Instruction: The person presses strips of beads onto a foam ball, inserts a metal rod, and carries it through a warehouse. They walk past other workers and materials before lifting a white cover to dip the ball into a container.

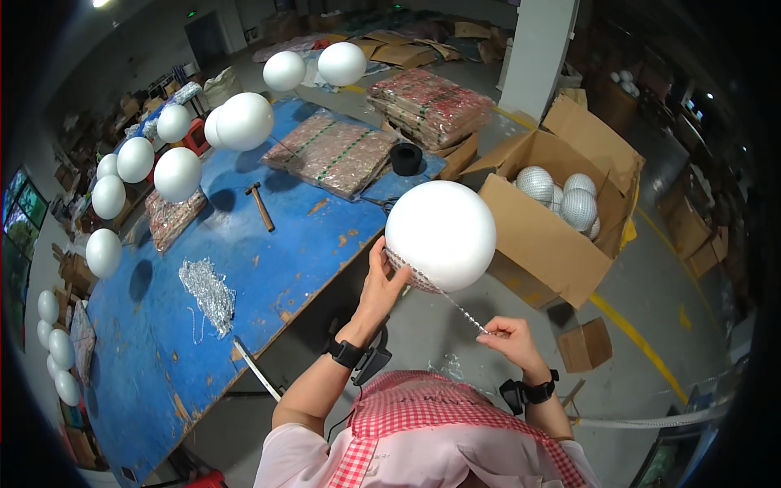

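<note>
White ball (441, 226) sits past the blue table's (301, 281) edge, lower part wrapped in silver strand (465, 314). Left hand (379, 286): half-spread, fingers and thumb against ball's lower left. Right hand (512, 343): fingertips pinched on strand, pulled taut. Table: silver strand pile (208, 294), hammer (260, 206). Right: open carton (541, 232), mirrored balls (578, 209) inside.

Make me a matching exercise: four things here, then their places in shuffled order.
Things:
1. Hammer
2. Silvery balls
3. Large white ball
4. Beaded silver strand

Places:
A. Against the left hand
B. Pinched in the right hand
C. On the blue table
D. Inside the cardboard box

Pairs: 1-C, 2-D, 3-A, 4-B
</note>
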A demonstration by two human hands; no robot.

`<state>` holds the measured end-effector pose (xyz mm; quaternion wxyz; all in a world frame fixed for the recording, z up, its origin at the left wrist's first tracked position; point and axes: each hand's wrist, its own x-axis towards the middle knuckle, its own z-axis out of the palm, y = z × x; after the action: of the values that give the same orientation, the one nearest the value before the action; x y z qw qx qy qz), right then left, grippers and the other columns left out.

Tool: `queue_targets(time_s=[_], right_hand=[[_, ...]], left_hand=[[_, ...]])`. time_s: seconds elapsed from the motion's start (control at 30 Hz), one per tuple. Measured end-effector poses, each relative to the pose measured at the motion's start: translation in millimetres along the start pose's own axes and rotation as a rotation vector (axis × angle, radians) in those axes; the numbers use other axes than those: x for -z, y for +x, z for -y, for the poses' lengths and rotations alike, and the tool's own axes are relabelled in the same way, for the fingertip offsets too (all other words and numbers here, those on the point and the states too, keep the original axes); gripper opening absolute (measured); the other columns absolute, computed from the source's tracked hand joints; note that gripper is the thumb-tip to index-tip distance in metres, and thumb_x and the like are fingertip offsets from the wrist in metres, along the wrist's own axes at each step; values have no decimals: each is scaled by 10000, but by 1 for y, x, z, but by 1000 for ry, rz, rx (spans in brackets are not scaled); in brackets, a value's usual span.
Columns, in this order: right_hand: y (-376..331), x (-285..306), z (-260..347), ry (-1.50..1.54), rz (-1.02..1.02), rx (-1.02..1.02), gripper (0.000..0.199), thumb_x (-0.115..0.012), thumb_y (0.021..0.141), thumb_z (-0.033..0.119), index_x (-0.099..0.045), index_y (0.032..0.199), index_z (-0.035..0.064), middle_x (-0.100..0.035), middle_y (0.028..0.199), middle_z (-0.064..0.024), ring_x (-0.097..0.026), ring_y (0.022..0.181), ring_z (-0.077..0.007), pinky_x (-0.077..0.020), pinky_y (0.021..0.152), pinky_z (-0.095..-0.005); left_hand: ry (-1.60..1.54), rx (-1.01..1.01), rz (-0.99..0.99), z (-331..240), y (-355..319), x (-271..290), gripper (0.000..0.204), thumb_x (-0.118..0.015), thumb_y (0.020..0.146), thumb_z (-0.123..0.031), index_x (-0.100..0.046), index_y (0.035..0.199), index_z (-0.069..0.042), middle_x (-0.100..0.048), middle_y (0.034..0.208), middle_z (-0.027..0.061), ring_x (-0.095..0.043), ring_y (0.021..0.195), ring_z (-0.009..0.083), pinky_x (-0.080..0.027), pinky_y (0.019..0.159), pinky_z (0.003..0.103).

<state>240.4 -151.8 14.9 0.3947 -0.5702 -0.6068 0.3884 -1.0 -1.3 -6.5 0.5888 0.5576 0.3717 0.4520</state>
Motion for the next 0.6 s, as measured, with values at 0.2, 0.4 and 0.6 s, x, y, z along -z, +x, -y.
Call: queue_targets(time_s=[0.2, 0.4, 0.6], right_hand=[[1, 2, -6, 382, 101, -178, 178, -595, 885, 144, -632, 767, 15, -555, 594, 19, -461, 520, -20, -323, 457, -172], [15, 5, -40, 564, -87, -203, 223, -553, 920, 167, -618, 765, 21, -541, 562, 11, -410, 466, -17, -282, 421, -164], [17, 4, -52, 555, -133, -220, 214, -566, 917, 177, -625, 774, 29, -544, 575, 8, -378, 444, -11, -249, 406, -161]], left_hand=[[14, 55, -32, -13, 0, -5, 840, -703, 804, -168, -138, 1409, -24, -318, 1386, 253, -357, 1290, 294, -355, 1030, 378], [-149, 92, -49, -7, 1, -2, 753, -658, 848, -266, -170, 1378, -48, -394, 1332, 219, -435, 1212, 251, -392, 985, 372], [-193, 164, -100, 4, 3, 2, 694, -630, 868, -247, -207, 1368, -16, -394, 1351, 168, -473, 1179, 233, -403, 972, 362]])
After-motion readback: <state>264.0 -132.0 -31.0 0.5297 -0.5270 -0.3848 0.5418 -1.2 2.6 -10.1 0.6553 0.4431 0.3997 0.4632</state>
